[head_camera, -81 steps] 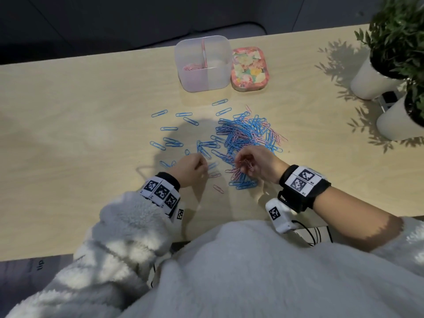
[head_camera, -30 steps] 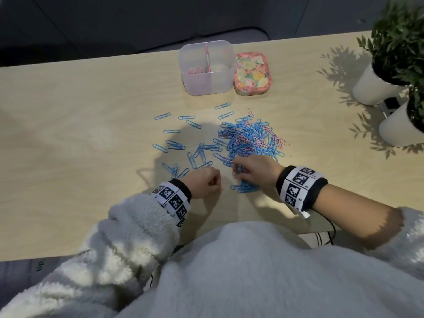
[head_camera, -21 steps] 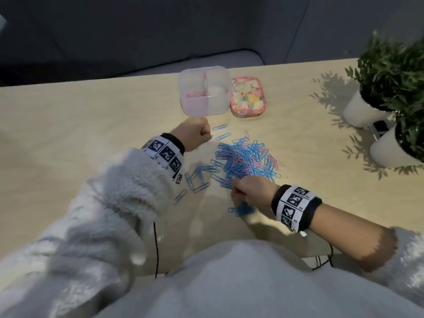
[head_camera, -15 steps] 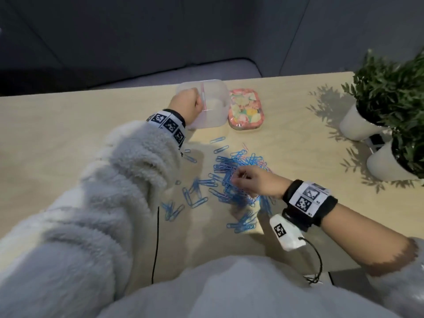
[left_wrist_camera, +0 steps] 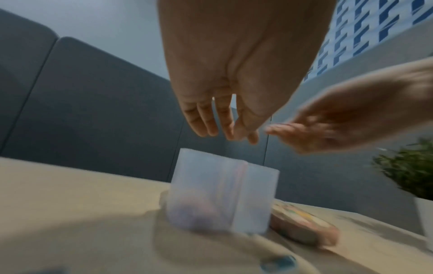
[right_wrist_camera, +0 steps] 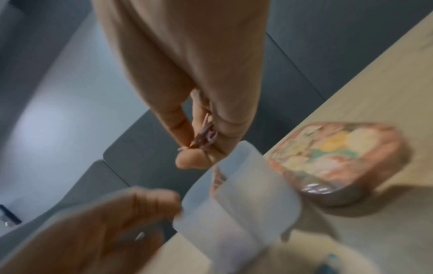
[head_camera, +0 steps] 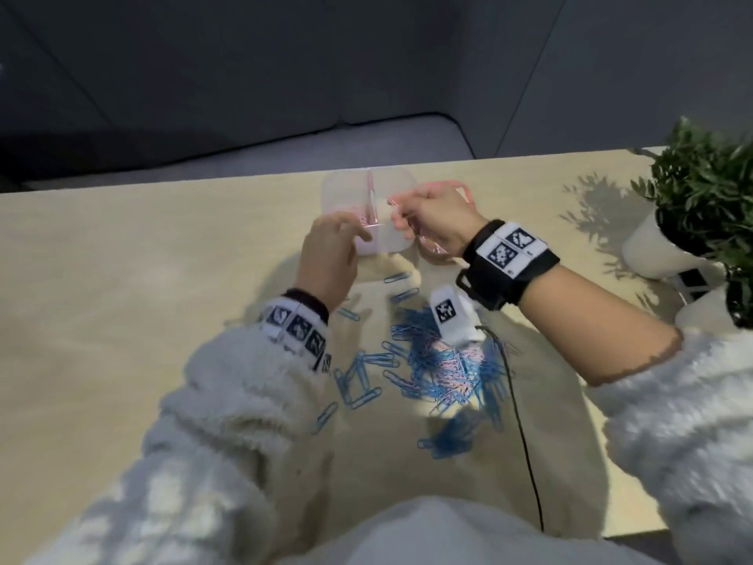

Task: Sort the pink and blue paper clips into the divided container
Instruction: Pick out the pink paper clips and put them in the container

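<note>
While a small bunch of pink clips (right_wrist_camera: 206,135) is pinched in the right hand (head_camera: 436,216) over the divided container (head_camera: 383,238), the drop-off step is judged in hand. Left hand (head_camera: 330,254): fingers relaxed, nothing held, poised at the container's near left side. Container: at the far table (head_camera: 122,320) edge, pink clips seen in its left compartment, floral tin (right_wrist_camera: 339,166) beside it. Next move is judged to need release over the left compartment, clear of the divider. Mixed clip pile (head_camera: 444,369): left on the table, mostly blue. Half a second earlier the right hand was at the pile and the left over the container
</note>
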`<state>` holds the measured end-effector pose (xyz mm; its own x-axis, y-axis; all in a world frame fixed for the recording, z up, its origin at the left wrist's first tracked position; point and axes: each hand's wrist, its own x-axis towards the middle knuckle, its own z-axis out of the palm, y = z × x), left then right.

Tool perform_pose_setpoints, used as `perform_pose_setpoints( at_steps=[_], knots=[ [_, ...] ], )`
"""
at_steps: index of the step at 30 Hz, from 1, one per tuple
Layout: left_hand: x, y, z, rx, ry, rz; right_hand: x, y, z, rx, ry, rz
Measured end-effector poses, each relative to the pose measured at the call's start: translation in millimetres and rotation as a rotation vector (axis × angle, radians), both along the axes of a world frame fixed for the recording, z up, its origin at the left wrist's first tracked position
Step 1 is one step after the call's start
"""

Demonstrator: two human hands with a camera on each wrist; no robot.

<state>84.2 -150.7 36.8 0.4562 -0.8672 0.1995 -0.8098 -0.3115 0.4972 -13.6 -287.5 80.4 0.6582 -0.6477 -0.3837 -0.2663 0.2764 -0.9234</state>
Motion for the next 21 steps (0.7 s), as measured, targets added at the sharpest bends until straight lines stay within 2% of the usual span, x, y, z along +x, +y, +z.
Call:
perform_pose_setpoints(
  at_steps=[5, 8, 12, 15, 18, 21],
  knots=[
    [-44.3, 58.5, -33.9, 0.223, 0.056, -0.054, 58.8, 1.0, 1.2, 0.209, -0.059, -0.028],
    [-61.6, 83.7, -49.5, 0.282, 0.112, -0.116, 77.6, 8.2, -6.9, 0.188, 0.017, -0.044],
    [-70.4, 95.8, -55.5, 0.374, 0.144, -0.157, 83.4, 11.5, -13.2, 0.146, 0.078, 0.038],
    [-74.9, 93.5, -52.8, 0.363, 0.154, -0.178, 67.8, 13.1, -1.8, 0.093, 0.036, 0.019],
    [-80.9, 89.0, -52.7, 0.404, 0.140, -0.217, 29.1, 17.3, 10.4, 0.024, -0.042, -0.017],
    [-89.9, 85.9, -53.8, 0.420, 0.115, -0.288, -30.8, 25.2, -4.4, -0.113, 0.038, 0.038]
  ],
)
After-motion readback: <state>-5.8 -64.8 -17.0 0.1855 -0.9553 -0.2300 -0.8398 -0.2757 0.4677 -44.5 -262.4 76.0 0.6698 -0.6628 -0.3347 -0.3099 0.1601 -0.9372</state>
